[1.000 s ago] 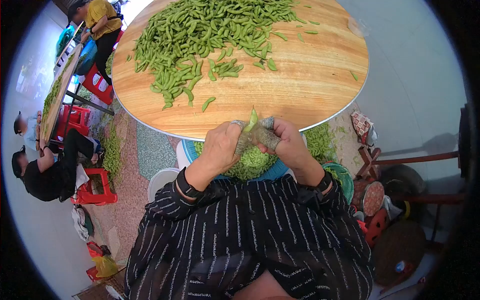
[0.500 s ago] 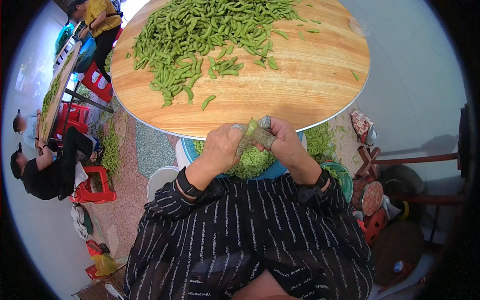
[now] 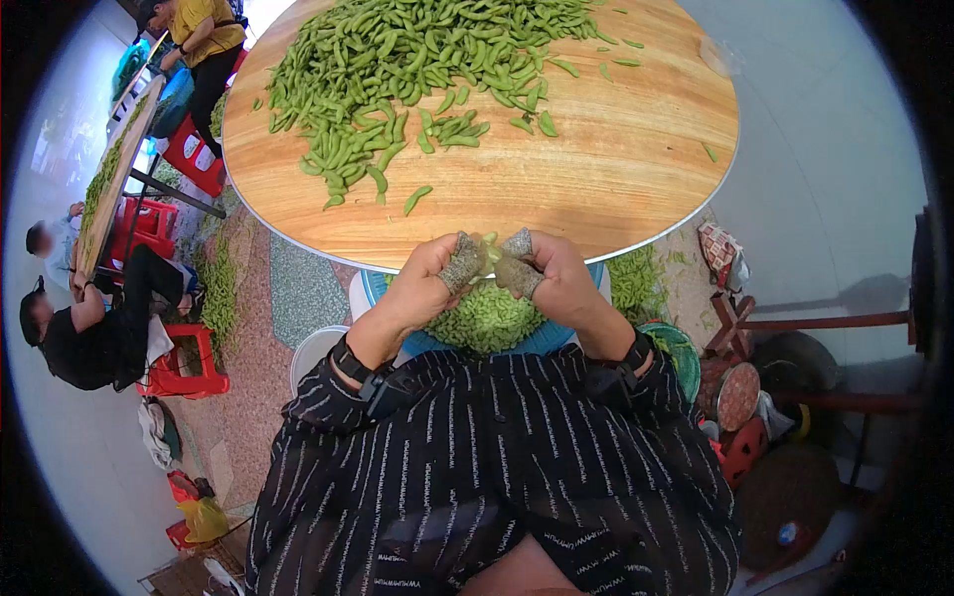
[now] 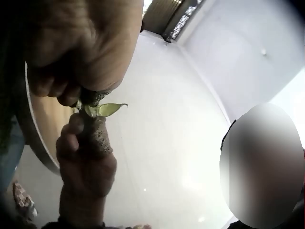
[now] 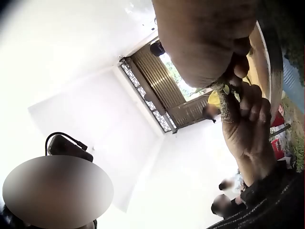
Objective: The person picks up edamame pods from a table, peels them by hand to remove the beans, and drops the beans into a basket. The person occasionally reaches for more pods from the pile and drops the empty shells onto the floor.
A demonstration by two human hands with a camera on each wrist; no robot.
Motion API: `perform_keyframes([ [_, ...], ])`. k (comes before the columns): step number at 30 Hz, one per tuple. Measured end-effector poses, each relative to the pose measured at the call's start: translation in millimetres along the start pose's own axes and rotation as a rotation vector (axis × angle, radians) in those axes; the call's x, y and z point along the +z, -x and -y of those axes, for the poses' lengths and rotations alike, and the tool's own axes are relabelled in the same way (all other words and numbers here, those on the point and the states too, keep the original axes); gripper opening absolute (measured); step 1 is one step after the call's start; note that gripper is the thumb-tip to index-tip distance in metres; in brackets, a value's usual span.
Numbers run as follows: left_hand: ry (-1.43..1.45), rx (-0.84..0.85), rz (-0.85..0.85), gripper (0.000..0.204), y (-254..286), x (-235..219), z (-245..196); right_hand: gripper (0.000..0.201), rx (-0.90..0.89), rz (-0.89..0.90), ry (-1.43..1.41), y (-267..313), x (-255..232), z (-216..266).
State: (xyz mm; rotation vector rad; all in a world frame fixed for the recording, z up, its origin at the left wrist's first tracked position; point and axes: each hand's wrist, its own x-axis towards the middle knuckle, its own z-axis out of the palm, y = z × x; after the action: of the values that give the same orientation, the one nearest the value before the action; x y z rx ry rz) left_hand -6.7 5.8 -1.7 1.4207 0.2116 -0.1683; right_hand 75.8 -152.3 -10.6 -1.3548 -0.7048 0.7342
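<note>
head view: left hand (image 3: 417, 281) and right hand (image 3: 564, 283) meet thumb to thumb just off the near edge of the table (image 3: 596, 184), both pinching one green pod (image 3: 489, 240) between them. grey finger covers (image 3: 461, 266) on the thumbs, probably there to save skin and nails from the tough hulls. blue basin (image 3: 373, 288) sits right below with shelled beans (image 3: 487, 320) in it; looks placed so whatever leaves the pod drops straight in. pod heap (image 3: 397, 74) lies on the far part of the table, presumably within easy reach, with the near edge left for working. white bucket (image 3: 316, 356) partly cut off by a sleeve, contents can't be made out. pod is small here, mostly covered by thumbs; the basin's far side is hidden under the tabletop.

left wrist view: clearest on the pod; its pointed tip sticks out free past the thumbs, other end squeezed and seemingly split, likely gripped from two sides to open the hull. left fingers curl in deep shadow, exact contact unclear.

right wrist view: right hand fills the top, its thumb mostly hidden; left thumb and curled fingers face it. only a green sliver of pod shows; can't tell if any bean is out.
</note>
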Motion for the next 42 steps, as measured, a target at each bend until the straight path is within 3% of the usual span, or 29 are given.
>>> perform_keyframes([
  [1, 0.001, -0.001, -0.001, 0.008, 1, -2, 2, 0.009, 0.002, 0.001, 0.0, 0, -1, -1],
  [3, 0.36, -0.104, 0.089, 0.008, 1, -6, 7, 0.007, 0.13, 0.083, -0.243, -2, -3, -3],
  [7, 0.287, -0.087, 0.018, 0.009, 8, -6, 1, 0.007, 0.099, 0.043, -0.256, 3, -9, -4],
  [9, 0.031, 0.007, -0.093, 0.016, 10, -14, -2, 0.008, 0.119, 0.019, -0.023, 13, -23, 1],
  [11, -0.031, 0.103, -0.129, 0.017, 10, -20, 4, 0.01, 0.204, 0.015, 0.171, 31, -40, 12],
  [13, -0.093, 0.199, -0.16, 0.018, 12, -24, 3, 0.011, 0.1, 0.207, 0.625, 55, -71, 18],
  [15, -0.14, 0.134, -0.072, 0.019, 19, -25, -5, 0.015, 0.315, 0.227, 1.068, 90, -97, 2],
  [17, -0.131, 0.193, -0.003, 0.021, 14, -16, -1, 0.017, 0.46, 0.131, 1.433, 129, -129, -37],
  [19, -0.117, 0.248, 0.061, 0.024, 8, -8, -1, 0.017, 0.442, 0.086, 1.371, 136, -130, -31],
  [21, -0.365, 0.265, -0.11, 0.027, -2, -6, -13, 0.018, 0.422, 0.038, 1.299, 138, -124, -19],
  [22, -0.55, 0.287, -0.201, 0.023, -8, -9, -14, 0.019, 0.376, -0.059, 1.081, 129, -113, -10],
  [23, -0.555, 0.291, -0.2, 0.023, -15, -11, -12, 0.022, 0.326, -0.148, 0.861, 122, -104, -5],
  [26, -0.842, 0.284, -0.169, 0.025, -29, -7, -11, 0.019, 0.21, -0.237, 0.661, 105, -83, 0],
  [27, -0.847, 0.286, -0.171, 0.025, -31, -8, -9, 0.019, 0.204, -0.238, 0.659, 97, -76, 1],
  [29, -1.144, 0.391, -0.152, 0.021, -39, -11, -2, 0.017, 0.099, -0.232, 0.563, 81, -65, 5],
  [31, -1.159, 0.353, -0.157, 0.02, -38, -7, -4, 0.019, -0.003, -0.247, 0.549, 63, -55, 2],
  [32, -1.041, 0.396, -0.208, 0.017, -38, -7, 0, 0.021, -0.104, -0.253, 0.532, 53, -49, 0],
  [34, -0.931, 0.441, -0.257, 0.013, -37, -10, 0, 0.022, -0.127, -0.269, 0.393, 33, -32, -3],
  [36, 0.176, -0.023, -0.181, 0.006, -33, -14, -3, 0.023, -0.14, -0.281, 0.254, 16, -18, -2],
  [37, 0.176, -0.022, -0.185, 0.006, -30, -13, -4, 0.023, -0.131, -0.26, 0.244, 8, -13, -1],
  [39, 0.483, 0.036, -0.119, 0.005, -22, -8, -8, 0.023, -0.124, -0.232, 0.234, -6, -3, -1],
  [42, 0.505, 0.085, -0.174, 0.007, -19, -1, -5, 0.026, -0.331, -0.187, 0.28, -24, 8, -18],
])
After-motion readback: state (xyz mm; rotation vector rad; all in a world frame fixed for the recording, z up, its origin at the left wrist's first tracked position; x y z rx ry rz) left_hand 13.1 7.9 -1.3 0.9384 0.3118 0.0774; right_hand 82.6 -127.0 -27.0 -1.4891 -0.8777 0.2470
